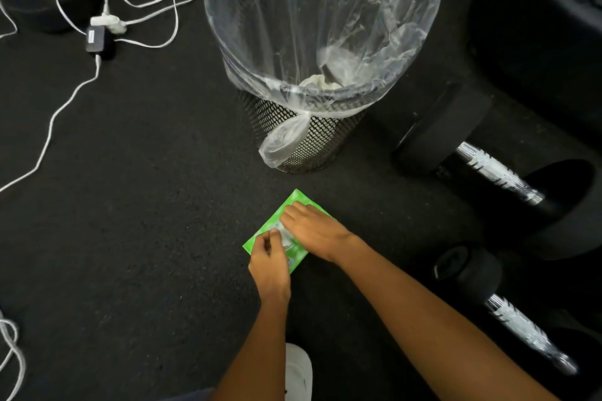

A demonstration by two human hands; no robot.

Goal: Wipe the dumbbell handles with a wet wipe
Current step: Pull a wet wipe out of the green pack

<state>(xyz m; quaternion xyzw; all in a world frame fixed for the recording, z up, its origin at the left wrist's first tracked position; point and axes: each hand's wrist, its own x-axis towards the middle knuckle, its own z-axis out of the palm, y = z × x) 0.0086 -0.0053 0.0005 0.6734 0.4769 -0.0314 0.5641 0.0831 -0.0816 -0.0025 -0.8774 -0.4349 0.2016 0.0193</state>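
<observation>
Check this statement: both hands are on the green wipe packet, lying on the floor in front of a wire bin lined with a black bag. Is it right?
No: the head view shows the bag lining the wire bin is clear, not black. Left hand and right hand are on the green wipe packet.

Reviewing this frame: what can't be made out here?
- Head view: green wipes pack is mostly covered by the left hand and right hand; whether the left fingers pinch its flap or a wipe is hidden.
- Far dumbbell and near dumbbell: outer heads lost in darkness or cut by the frame edge.
- White wad in the bin: blurred by the liner.
</observation>
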